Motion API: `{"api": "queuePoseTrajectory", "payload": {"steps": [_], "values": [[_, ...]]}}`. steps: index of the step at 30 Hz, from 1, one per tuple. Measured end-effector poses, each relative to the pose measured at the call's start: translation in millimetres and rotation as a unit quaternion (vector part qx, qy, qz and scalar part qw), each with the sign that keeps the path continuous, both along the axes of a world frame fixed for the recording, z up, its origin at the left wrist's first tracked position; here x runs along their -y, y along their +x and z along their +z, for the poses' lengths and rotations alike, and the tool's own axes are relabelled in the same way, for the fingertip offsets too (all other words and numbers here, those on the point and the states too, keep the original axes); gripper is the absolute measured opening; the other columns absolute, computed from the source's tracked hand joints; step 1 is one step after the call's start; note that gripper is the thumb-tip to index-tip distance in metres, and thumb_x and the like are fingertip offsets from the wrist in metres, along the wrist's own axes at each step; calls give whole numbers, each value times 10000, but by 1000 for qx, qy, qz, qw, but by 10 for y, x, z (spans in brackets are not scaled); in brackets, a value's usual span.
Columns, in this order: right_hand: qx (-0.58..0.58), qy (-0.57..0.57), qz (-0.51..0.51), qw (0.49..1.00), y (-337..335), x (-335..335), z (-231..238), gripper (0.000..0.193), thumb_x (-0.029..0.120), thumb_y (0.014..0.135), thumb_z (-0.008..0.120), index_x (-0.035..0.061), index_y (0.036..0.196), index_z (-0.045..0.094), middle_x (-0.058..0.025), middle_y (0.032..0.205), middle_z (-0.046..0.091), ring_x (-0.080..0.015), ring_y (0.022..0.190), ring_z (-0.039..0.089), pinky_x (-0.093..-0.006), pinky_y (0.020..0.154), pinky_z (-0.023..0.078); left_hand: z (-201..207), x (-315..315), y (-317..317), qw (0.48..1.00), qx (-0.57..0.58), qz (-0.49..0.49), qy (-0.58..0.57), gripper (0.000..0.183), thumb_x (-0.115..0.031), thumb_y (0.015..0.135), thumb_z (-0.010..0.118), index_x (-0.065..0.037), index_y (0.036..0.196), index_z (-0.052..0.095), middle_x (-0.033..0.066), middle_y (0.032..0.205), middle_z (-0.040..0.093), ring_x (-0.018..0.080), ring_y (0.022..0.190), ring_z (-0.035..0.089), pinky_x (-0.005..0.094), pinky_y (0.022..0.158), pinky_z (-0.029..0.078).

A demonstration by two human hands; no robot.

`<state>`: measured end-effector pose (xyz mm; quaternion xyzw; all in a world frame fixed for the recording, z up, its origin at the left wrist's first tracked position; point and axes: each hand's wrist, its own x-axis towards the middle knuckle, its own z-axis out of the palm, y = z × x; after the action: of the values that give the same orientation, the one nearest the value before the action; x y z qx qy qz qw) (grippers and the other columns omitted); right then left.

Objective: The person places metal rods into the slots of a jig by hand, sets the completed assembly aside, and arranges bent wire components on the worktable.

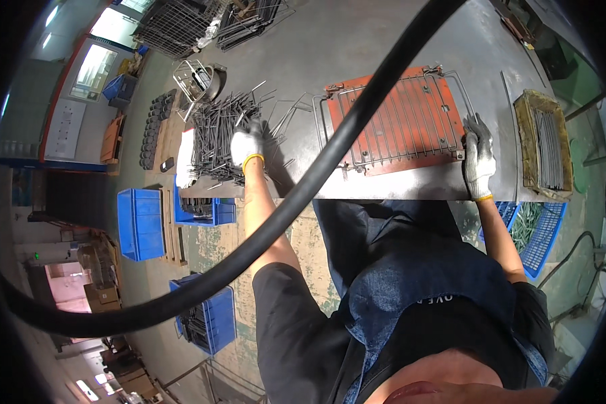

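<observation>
My left hand [248, 145], in a white-and-dark work glove with a yellow cuff, is at the right side of a loose heap of thin metal rods [215, 138]. Motion smears its fingers, so whether they grip a rod is unclear. My right hand [479, 158], gloved the same way, lies along the right edge of a red jig plate [377, 161], fingers stretched out and away from me. Parallel metal wires and a bent wire frame [461, 87] lie across the plate, forming a grid. Several small clamps or stops sit around its edges. A thick black cable hides part of the plate.
A worn yellow box of straight rods [549, 151] stands at the table's right edge. Wire racks [175, 27] and bent frames [252, 23] lie at the far left. Blue crates [141, 222] stand below on the left; a blue basket [539, 236] is at lower right.
</observation>
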<state>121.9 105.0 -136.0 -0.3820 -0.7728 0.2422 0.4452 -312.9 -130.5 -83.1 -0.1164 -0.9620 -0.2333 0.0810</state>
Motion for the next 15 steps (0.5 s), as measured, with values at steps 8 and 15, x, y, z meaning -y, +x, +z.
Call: {"api": "queuePoseTrajectory", "payload": {"steps": [8,15], "values": [[9,20,-10,1000,-21,12,1,264,145,942,490,79,1171,603,-134,1254,555,-281,1211,509,-375,1001,413,-76,-37,-337,993,99,-62,-24,367,-346,771,650,6,863,696,191,845,697,316,727,682,400,651,501],[20,12,-35,999,65,-36,-83,271,186,941,502,106,1174,614,-126,1243,567,-277,1196,523,-373,992,421,45,-64,-421,924,264,-55,271,203,-200,832,684,-22,739,656,81,701,658,147,552,578,299,485,438]]}}
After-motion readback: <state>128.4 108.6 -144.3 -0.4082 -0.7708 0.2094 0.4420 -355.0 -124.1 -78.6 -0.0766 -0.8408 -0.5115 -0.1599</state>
